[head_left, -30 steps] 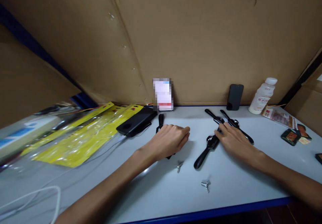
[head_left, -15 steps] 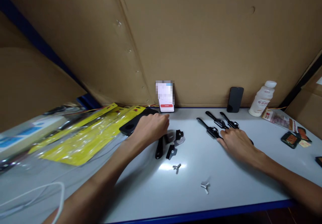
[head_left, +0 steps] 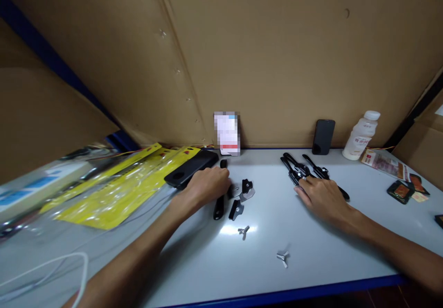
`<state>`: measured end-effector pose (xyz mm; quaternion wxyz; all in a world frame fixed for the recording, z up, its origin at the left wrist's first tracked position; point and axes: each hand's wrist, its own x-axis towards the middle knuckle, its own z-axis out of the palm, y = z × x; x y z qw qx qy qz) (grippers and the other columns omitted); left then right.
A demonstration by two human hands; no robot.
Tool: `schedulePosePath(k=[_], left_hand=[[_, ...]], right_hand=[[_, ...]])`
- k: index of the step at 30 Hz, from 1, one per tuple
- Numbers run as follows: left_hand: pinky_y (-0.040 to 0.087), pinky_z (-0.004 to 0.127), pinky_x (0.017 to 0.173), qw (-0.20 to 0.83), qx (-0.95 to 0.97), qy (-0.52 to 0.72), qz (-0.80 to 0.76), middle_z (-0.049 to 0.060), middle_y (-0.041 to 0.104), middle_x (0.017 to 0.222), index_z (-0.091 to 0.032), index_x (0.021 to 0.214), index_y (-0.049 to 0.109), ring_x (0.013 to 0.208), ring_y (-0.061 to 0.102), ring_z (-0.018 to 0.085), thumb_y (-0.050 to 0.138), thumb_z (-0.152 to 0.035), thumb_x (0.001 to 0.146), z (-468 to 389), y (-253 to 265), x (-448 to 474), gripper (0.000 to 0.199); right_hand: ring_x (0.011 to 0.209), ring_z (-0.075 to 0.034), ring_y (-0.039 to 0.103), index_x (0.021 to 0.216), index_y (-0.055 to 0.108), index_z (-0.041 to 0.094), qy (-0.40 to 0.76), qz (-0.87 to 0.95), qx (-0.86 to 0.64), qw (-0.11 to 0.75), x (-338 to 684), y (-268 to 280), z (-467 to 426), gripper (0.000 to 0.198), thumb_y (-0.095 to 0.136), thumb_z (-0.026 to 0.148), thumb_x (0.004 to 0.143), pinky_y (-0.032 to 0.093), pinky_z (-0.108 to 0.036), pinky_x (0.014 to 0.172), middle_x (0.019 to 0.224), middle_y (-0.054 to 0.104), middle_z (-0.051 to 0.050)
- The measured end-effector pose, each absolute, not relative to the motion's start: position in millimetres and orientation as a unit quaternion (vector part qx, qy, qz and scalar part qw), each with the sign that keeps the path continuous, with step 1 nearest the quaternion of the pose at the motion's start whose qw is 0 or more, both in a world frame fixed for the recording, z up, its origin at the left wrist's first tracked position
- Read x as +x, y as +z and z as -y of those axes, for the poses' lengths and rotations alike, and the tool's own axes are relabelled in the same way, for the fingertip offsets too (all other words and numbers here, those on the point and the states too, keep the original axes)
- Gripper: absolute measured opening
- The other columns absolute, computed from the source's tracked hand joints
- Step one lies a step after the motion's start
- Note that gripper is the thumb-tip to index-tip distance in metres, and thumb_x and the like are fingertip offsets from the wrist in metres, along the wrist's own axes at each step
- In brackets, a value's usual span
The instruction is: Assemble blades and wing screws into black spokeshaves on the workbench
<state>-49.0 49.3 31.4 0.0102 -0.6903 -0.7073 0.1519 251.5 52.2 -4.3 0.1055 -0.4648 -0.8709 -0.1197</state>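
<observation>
Black tool (head_left: 218,210) under left hand (head_left: 210,181), well apart from blue edge (head_left: 294,293).

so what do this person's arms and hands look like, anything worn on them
The left hand and right hand are bare, with no gloves. No sleeve, watch or bracelet shows on the left forearm or right forearm. The fingers are partly hidden, so I can't rule out a ring.
</observation>
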Motion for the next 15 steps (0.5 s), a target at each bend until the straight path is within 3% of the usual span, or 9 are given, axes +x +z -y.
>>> schedulePosePath(k=[8,15], left_hand=[[0.052,0.043,0.070,0.057,-0.723,0.114,0.679,0.026,0.072,0.097,-0.008,0.097,0.071,0.093,0.071,0.040,0.038,-0.017,0.092,-45,29,-50,0.035],[0.046,0.035,0.059,0.116,-0.735,0.068,0.664,0.016,0.071,0.084,-0.013,0.097,0.065,0.076,0.071,0.032,0.036,-0.020,0.096,-35,40,-29,0.030]], right_hand=[[0.066,-0.021,0.065,0.089,0.072,0.016,-0.133,0.886,-0.428,0.115,251,-3,-47,0.033,0.042,0.026,0.100,0.030,-0.033,0.054,0.082,0.072,-0.009],[0.060,-0.018,0.060,0.075,0.068,0.018,-0.118,0.881,-0.415,0.195,253,-1,-49,0.041,0.038,0.029,0.101,0.026,-0.033,0.055,0.071,0.068,-0.006]])
